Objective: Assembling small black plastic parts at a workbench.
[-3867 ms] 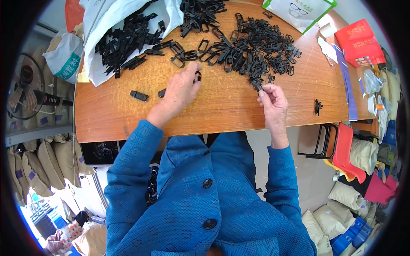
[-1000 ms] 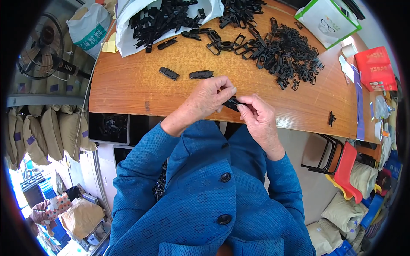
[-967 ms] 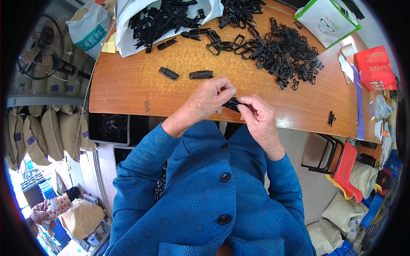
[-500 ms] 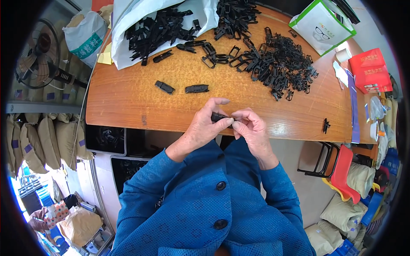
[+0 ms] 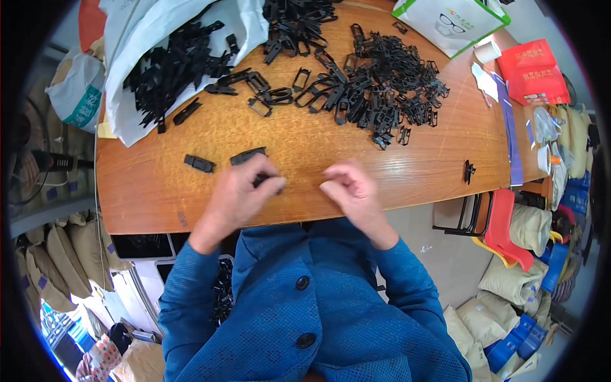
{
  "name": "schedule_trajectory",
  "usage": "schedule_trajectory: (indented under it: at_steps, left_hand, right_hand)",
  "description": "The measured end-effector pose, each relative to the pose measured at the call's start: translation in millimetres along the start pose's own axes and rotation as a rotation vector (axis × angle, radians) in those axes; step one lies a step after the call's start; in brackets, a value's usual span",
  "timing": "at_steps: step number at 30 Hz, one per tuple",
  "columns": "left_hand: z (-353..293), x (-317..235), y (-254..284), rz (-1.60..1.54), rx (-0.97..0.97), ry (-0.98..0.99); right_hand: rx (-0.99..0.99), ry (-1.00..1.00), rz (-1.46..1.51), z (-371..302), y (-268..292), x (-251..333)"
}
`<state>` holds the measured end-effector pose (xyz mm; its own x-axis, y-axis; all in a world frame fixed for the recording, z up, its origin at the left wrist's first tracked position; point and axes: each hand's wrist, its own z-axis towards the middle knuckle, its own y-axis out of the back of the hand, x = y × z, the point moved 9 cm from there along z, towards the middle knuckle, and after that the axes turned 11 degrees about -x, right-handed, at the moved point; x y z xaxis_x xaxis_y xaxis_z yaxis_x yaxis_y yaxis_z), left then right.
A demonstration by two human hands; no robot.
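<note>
Objects around the grip (image 5: 238, 192).
Far right: red chair (image 5: 499, 224), red package (image 5: 533, 73); beyond, rightward: green-edged bag (image 5: 449, 28); nearer left: brown sacks (image 5: 70, 262).

This is looking every bit the workshop: a wooden bench (image 5: 433, 175) is carrying a heap of small black parts (image 5: 394, 79), a white sack (image 5: 254, 28) at far left is lying open on more, tan sacks (image 5: 83, 258) are lining the left side, and over at near right, pale sacks (image 5: 484, 318) are sitting beside blue containers (image 5: 531, 342)!
</note>
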<state>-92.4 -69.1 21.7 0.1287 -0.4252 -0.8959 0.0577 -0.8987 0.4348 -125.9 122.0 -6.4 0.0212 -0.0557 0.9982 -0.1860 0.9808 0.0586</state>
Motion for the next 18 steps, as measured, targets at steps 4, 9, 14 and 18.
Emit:
schedule_trajectory:
  at_steps: [4,9,14,18]
  left_hand:
    - [26.4,-17.8,44.8,0.385,-0.220,-0.330]
    - [75.8,-6.6,50.2,0.492,-0.326,-0.333]
    - [93.9,4.5,34.5,0.646,-0.255,-0.336]
    - [88.5,4.2,23.9,0.620,-0.196,-0.346]
  right_hand:
    - [-0.272,0.326,-0.562,24.9,72.8,30.4]
    - [-0.259,0.445,-0.899,38.2,82.3,35.8]
    - [-0.176,0.566,-1.034,39.6,71.8,36.9]
    - [-0.070,0.628,-1.031,34.5,69.0,39.4]
